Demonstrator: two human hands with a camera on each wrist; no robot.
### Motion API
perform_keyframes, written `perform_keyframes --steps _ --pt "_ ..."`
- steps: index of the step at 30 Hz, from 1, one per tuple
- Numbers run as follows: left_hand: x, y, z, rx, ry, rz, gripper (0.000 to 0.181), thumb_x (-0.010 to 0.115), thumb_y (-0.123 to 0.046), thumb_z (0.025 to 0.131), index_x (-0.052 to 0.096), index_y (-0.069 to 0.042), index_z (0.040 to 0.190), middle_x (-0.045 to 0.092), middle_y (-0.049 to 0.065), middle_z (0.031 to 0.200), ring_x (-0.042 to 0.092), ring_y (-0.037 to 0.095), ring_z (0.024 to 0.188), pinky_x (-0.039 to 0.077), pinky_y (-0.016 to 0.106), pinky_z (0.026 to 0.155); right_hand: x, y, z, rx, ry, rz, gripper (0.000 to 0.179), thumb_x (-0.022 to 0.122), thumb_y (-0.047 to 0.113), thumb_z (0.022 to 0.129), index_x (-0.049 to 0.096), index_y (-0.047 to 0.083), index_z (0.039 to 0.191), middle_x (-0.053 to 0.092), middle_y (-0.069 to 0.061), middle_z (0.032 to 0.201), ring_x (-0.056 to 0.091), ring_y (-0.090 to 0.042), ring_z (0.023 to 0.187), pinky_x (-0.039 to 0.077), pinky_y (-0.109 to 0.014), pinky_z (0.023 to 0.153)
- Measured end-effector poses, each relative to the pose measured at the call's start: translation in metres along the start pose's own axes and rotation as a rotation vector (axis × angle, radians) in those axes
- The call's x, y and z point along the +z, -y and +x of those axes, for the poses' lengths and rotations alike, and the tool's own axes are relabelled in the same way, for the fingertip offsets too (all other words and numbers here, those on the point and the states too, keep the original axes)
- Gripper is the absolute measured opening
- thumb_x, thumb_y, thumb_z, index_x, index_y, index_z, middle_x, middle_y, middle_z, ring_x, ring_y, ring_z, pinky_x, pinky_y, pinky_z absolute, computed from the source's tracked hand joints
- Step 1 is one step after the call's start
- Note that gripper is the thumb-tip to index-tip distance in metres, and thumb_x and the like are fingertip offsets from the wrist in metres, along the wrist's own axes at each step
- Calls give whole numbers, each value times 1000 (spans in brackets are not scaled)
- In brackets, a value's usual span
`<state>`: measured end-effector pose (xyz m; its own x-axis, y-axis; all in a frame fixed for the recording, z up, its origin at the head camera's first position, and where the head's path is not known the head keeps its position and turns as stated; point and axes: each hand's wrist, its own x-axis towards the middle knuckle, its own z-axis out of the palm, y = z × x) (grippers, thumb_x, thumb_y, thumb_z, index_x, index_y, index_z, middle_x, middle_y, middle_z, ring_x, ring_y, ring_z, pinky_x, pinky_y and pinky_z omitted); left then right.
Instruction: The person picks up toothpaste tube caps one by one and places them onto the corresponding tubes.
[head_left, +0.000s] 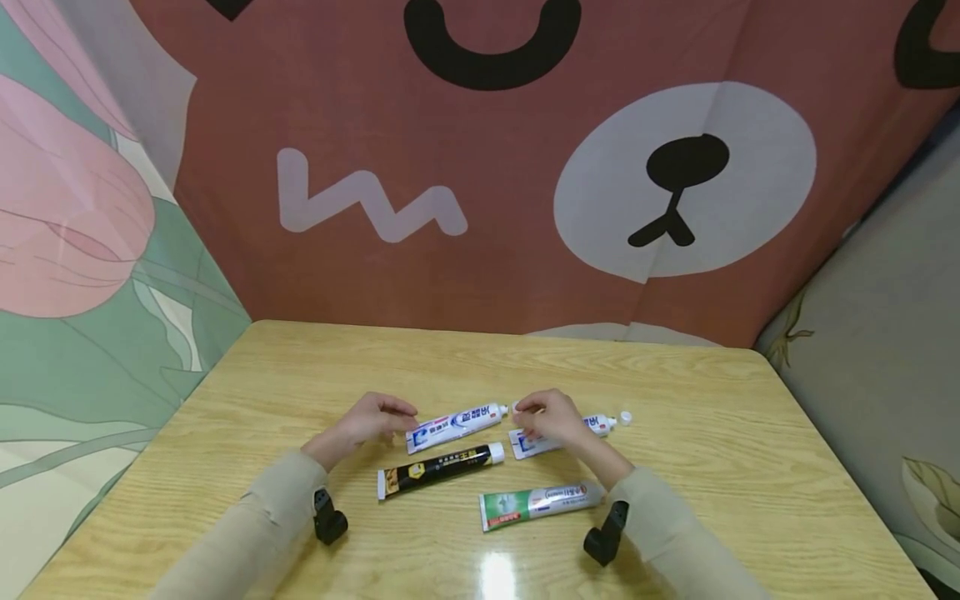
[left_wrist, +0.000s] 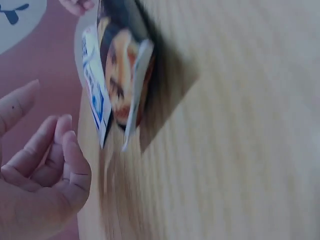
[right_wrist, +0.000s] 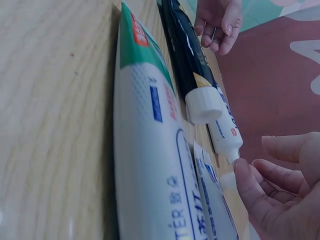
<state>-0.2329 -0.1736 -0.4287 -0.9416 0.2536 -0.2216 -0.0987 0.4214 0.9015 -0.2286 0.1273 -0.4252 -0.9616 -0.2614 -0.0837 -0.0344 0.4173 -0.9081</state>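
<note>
Four toothpaste tubes lie on the tabletop: two white-and-blue tubes, one in the middle and a second under the right hand, one black tube, and one green-and-silver tube. One small white cap sits loose just beside the second white tube's nozzle. The left hand hovers at the flat tail of the middle white tube, fingers loosely curled and holding nothing. The right hand has its fingers bent at that tube's open nozzle, seemingly pinching something small; the blur leaves that unsure. Bare wood lies all round the tubes, well short of the edges. Printed cloth hangs behind.
</note>
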Motion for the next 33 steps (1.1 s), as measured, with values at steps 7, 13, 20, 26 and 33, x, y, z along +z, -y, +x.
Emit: perform_keyframes --steps 7,13,20,26,33 --pt "0 -3 22 6 71 78 26 70 -9 78 66 3 101 66 7 94 52 14 72 42 28 59 -6 -3 4 -5 -21 2 23 63 4 83 61 -11 101 60 -11 79 63 -29 66 53 -35 59" --pt "2 -4 42 20 121 169 23 72 -12 77 70 -1 97 66 7 100 53 14 83 43 28 66 -8 -5 7 31 -40 -11 22 64 4 82 62 -9 101 59 -11 80 62 -27 66 53 -34 59" --pt "8 -7 53 33 164 235 20 75 -14 73 72 -2 89 68 5 91 58 14 82 46 30 72 -11 -5 11 31 -58 -11 25 64 2 81 60 -12 102 60 -13 80 62 -26 64 53 -34 59" --pt "16 -13 53 44 207 331 22 81 -16 66 73 -5 84 68 2 80 60 12 71 48 26 66 -11 -5 12 47 -66 4 27 64 1 81 59 -12 104 59 -15 81 63 -28 66 53 -33 60" --pt "25 -16 52 -8 188 398 20 82 -12 64 71 -7 79 66 0 71 58 13 66 46 25 62 -10 -6 14 30 -62 -4 27 64 1 81 59 -12 104 60 -14 79 63 -27 66 53 -34 61"
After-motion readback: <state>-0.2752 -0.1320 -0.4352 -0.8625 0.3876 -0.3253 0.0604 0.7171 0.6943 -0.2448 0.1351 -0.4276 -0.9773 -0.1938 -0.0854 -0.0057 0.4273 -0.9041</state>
